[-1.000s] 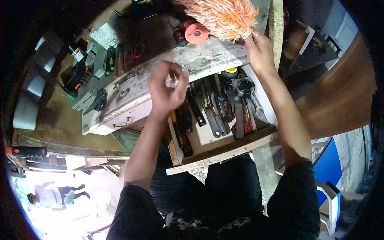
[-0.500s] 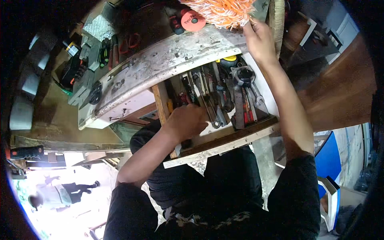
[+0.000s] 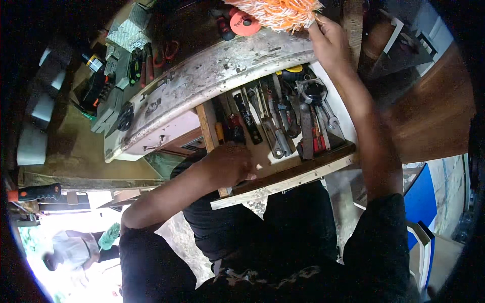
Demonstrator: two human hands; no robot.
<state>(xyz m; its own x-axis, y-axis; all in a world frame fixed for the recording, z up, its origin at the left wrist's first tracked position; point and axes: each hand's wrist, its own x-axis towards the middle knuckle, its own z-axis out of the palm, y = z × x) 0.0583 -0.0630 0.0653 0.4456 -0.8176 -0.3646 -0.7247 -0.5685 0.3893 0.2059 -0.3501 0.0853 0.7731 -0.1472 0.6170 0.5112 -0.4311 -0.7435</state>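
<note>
An open wooden drawer (image 3: 283, 184) full of hand tools sits above my lap. Inside its near left corner is my left hand (image 3: 230, 164), fingers curled downward; whatever they may hold is hidden beneath them. Just beyond it lie a yellow-handled tool (image 3: 220, 133) and a dark bar with holes (image 3: 247, 121). To the right are wrenches (image 3: 332, 120), red-handled tools (image 3: 318, 141) and a round black and silver tool (image 3: 313, 92). My right hand (image 3: 331, 43), beyond the drawer's far right corner, is closed on the edge of a fluffy orange and white duster (image 3: 283, 11).
A paint-stained bench top (image 3: 202, 73) runs behind the drawer. On it, a red disc (image 3: 245, 23) lies beside the duster. Pliers (image 3: 143, 65) and grey blocks (image 3: 108, 108) stand at the left. Another person (image 3: 76, 250) with a green duster (image 3: 109, 236) is at lower left.
My left hand has drawn back toward the drawer's near left corner, uncovering the dark bar and other tools. My right hand stays at the duster. The person at lower left now shows a green duster.
</note>
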